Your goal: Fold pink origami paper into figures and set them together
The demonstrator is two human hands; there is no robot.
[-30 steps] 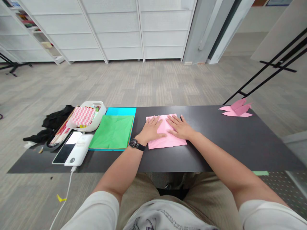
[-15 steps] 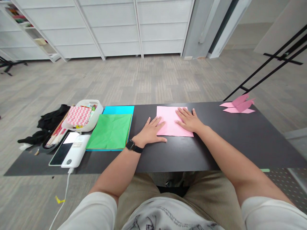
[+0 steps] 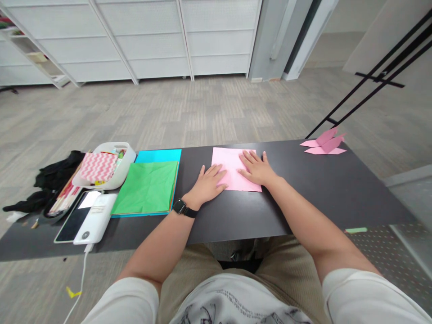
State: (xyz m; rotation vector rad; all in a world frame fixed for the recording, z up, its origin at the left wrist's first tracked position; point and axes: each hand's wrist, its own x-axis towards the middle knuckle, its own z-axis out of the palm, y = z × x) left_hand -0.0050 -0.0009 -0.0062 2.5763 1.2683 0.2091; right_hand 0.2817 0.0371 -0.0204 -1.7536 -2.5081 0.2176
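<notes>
A pink sheet of paper [image 3: 232,159] lies flat on the dark table [image 3: 236,220] in front of me. My left hand [image 3: 209,182] rests over its left edge, fingers stretched out and the thumb at the lower edge. On the upper right part of the sheet lies my right hand [image 3: 256,168], palm down with its fingers spread. Neither hand grips anything. Two folded pink paper shapes with raised wings [image 3: 326,143] stand at the table's far right.
Left of the sheet is a green paper stack [image 3: 145,186] over blue paper [image 3: 158,155]. Beyond it are a white basket [image 3: 124,168], a white power bank [image 3: 96,218] with a cable, a phone [image 3: 72,222] and black cloth [image 3: 59,171]. A black metal stand [image 3: 354,96] rises behind the right end.
The view has shifted slightly, so the table appears further left. My left thumb has moved in towards the sheet's lower edge. My right hand stays spread on the paper.
</notes>
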